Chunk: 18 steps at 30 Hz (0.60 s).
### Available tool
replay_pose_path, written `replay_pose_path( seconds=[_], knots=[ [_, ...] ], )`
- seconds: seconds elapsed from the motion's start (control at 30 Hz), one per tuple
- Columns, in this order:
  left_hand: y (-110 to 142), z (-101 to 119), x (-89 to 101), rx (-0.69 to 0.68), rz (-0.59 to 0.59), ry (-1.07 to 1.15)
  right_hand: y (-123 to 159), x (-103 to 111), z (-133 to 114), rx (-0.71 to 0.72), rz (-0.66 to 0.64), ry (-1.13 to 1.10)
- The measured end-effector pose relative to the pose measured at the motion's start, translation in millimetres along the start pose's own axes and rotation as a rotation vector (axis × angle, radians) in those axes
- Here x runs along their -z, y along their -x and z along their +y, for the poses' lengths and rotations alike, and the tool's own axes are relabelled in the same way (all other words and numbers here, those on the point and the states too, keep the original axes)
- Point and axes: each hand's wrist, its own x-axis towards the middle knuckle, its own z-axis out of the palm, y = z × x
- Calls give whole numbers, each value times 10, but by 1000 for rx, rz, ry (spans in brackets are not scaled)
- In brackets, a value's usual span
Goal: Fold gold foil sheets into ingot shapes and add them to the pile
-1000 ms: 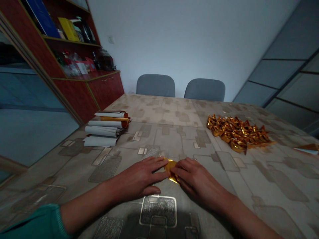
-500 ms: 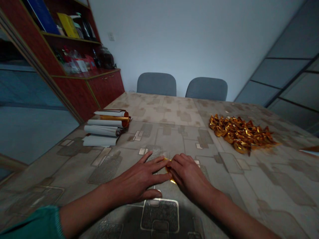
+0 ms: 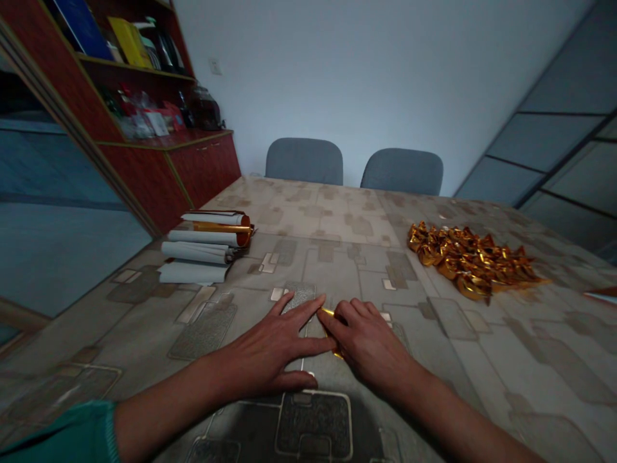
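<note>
A small piece of gold foil paper (image 3: 328, 313) lies flat on the table in front of me, mostly covered by my fingers. My right hand (image 3: 369, 337) is closed over it, with fingers curled and the index finger pressed along the foil. My left hand (image 3: 274, 350) rests palm down to the left, its fingers spread. One left fingertip meets the foil's left edge near the right index finger. How the foil is folded underneath is hidden.
Curled gold-and-white sheets (image 3: 197, 273) lie stacked at the left. A cluster of folded gold foil shapes (image 3: 470, 260) sits at the right, with another sheet (image 3: 600, 294) at the far right edge. Two grey chairs (image 3: 304, 161) stand behind the patterned table (image 3: 332, 212).
The right index finger has straightened along the foil. The left fingers have shifted slightly and spread wider, with a gap opening between them. The view has moved a little.
</note>
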Motion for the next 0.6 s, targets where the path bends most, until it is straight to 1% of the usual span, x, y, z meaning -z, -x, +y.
replay_pose_path(
  seconds=[0.17, 0.3, 0.4, 0.5, 0.6],
  knots=[
    [19, -6, 10, -17, 5, 10, 21, 75, 25, -14, -21, -88],
    [19, 12, 35, -5, -25, 15, 94, 203, 28, -30, -75, -238],
    [13, 33, 68, -2, -50, 13, 151, 270, 29, -47, -87, -319],
    [12, 39, 78, -17, -30, 7, 176, 293, 35, -56, -89, -381],
    [25, 27, 44, -24, -21, -12, 178, 290, 33, -60, -84, -407]
  ],
)
